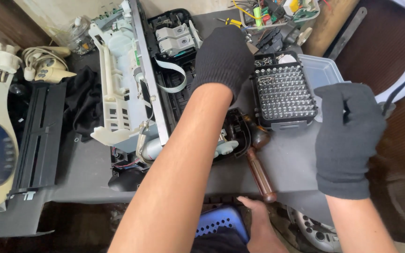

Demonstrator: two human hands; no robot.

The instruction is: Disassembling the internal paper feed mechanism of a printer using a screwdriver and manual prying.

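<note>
My left hand (223, 57), in a black glove, reaches far forward over the black base of a taken-apart printer (174, 89). Its fingers point away from me and are hidden, so whether it holds anything is unclear. It hovers between the printer's grey cartridge carriage (174, 38) and a black case of screwdriver bits (284, 91). My right hand (348, 133), also gloved, hangs at the right beside the bit case with its fingers curled in; I see nothing in it. A wooden-handled tool (260, 171) lies on the grey table below the case.
The printer's white inner frame (123, 79) stands tilted at left, next to a black tray panel (38, 136) and a black cloth (83, 100). A clear plastic tray (322, 70) sits behind the bit case. A box of parts (277, 11) is at the back. A blue perforated basket (221, 220) sits below.
</note>
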